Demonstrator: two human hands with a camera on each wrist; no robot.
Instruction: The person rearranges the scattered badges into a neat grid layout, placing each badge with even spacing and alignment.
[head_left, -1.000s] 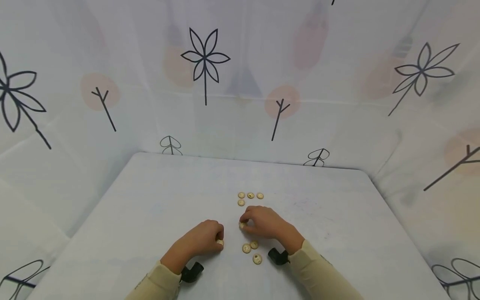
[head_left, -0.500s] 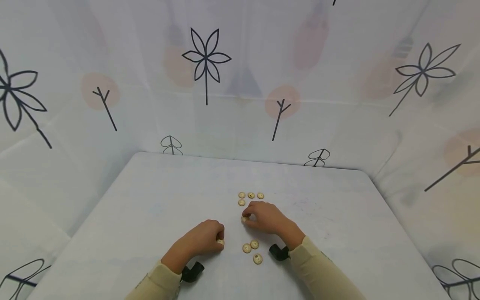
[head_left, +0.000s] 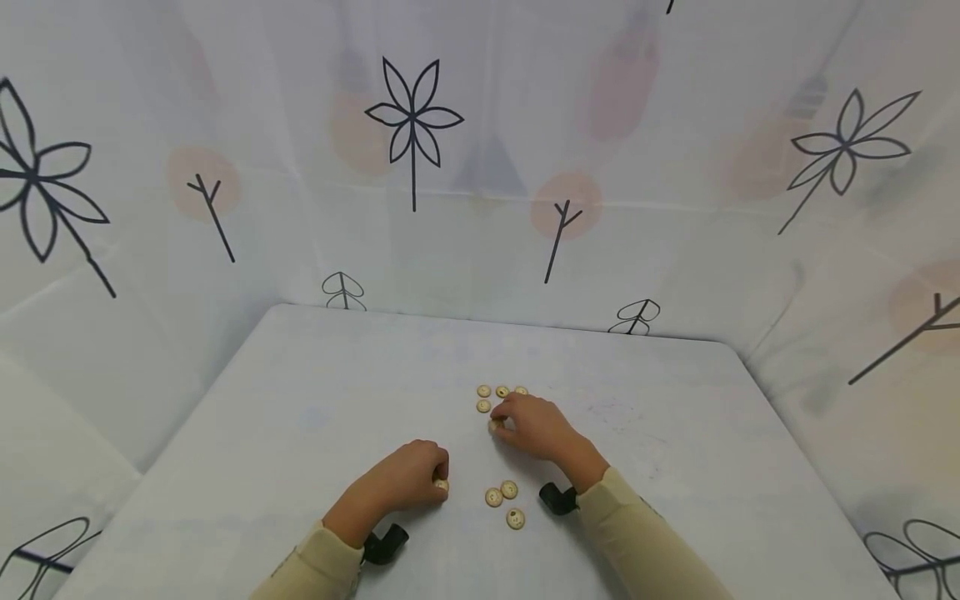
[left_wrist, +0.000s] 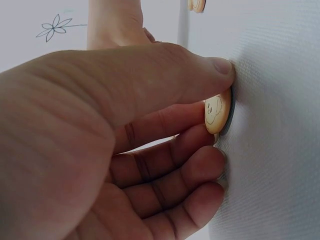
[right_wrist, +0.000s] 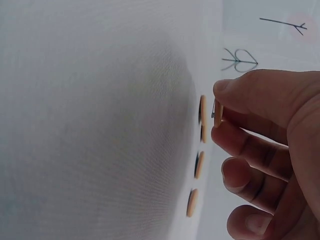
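Between thumb and fingers my left hand pinches a small round wooden disc with a drawing printed on its face. That disc stands on edge at the white tabletop in the left wrist view. Farther forward, my right hand pinches another wooden disc, held tilted just off the table. Just beyond it lie a left disc, a middle disc and a right disc in a row, the last partly hidden by my right hand. One more disc lies below the left one.
Between my forearms lie three loose discs with printed faces. A dark wrist camera hangs under my left wrist, another camera under the right. A patterned cloth surrounds the white table at back and sides.
My right hand has moved forward and slightly right with its disc, closer to the row, and now covers part of the right disc. The left hand has stayed in place.
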